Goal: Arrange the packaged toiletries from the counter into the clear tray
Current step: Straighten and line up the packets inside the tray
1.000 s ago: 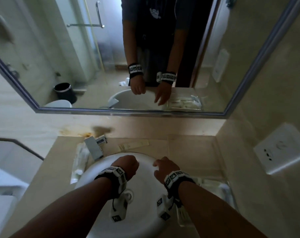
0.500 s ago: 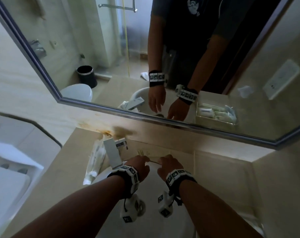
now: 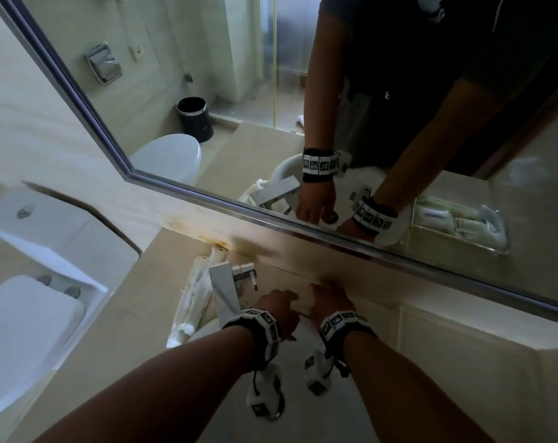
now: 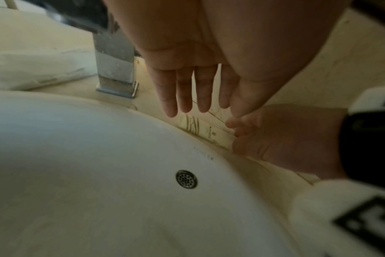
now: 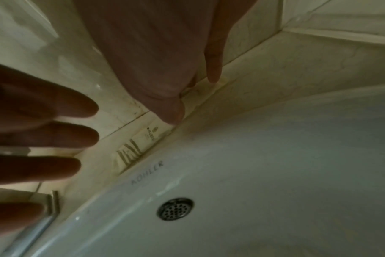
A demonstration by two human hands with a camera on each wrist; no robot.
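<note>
Right wrist view: your right hand [image 5: 165, 57] pinches the flat sachet [image 5: 143, 144], lying lengthwise along the basin rim [image 5: 187, 167]. Your left hand [image 5: 37, 139] hovers beside, fingers spread.

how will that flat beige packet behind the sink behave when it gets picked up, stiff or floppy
The packet looks thin and flat, so it is probably light and bends easily. It lies flush on the counter against the sink rim, so its edge may be hard to catch. The right hand touches it with thumb and fingertip.
</note>
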